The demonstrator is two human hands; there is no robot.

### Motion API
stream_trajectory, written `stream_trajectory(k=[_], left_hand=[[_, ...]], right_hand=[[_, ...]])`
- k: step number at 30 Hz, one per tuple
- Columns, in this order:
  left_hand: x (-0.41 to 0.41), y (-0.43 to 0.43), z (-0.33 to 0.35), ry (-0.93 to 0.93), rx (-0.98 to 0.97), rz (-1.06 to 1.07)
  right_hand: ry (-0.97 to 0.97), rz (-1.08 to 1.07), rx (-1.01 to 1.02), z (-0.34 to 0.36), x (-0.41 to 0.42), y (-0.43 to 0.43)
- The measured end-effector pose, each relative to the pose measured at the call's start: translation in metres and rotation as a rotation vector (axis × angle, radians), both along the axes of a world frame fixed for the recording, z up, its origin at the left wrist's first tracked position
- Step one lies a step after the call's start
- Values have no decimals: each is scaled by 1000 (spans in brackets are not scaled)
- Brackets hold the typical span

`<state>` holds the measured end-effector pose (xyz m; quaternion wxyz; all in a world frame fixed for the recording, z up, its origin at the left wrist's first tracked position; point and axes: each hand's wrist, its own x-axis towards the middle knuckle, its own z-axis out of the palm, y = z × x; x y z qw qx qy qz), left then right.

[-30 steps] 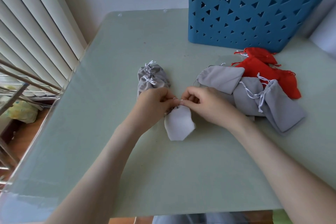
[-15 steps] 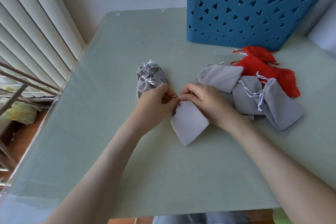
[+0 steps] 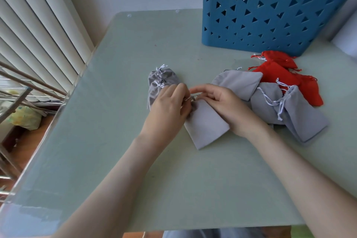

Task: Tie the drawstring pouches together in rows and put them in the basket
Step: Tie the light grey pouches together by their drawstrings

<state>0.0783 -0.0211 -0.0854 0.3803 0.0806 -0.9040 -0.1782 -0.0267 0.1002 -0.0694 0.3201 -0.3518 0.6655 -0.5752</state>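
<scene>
A grey drawstring pouch lies flat in the middle of the table. My left hand pinches its white drawstring at the pouch's mouth. My right hand rests on the pouch's upper right side and pinches the same string from the other side. Behind my left hand sit two grey pouches with their strings tied together. Loose grey pouches lie in a pile to the right, with red pouches behind them. The blue basket with triangular holes stands at the back right.
The pale green glass table ends at the left in a bare edge, beyond which are window blinds and a metal rack. A white object stands at the far right beside the basket.
The grey pouch has swung its bottom rightward and now lies flatter and longer on the table. Both hands stay together at its mouth, working the string.
</scene>
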Motion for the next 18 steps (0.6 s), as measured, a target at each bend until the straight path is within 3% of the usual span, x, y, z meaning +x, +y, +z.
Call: stream_trajectory(k=[3,18], left_hand=[[0,1,0,22,-41,-23],[-2,0,0,71,3,-77]], right_hand=[[-107,35,-10,0,0,1],[-29,-28,-70,0,1,-1]])
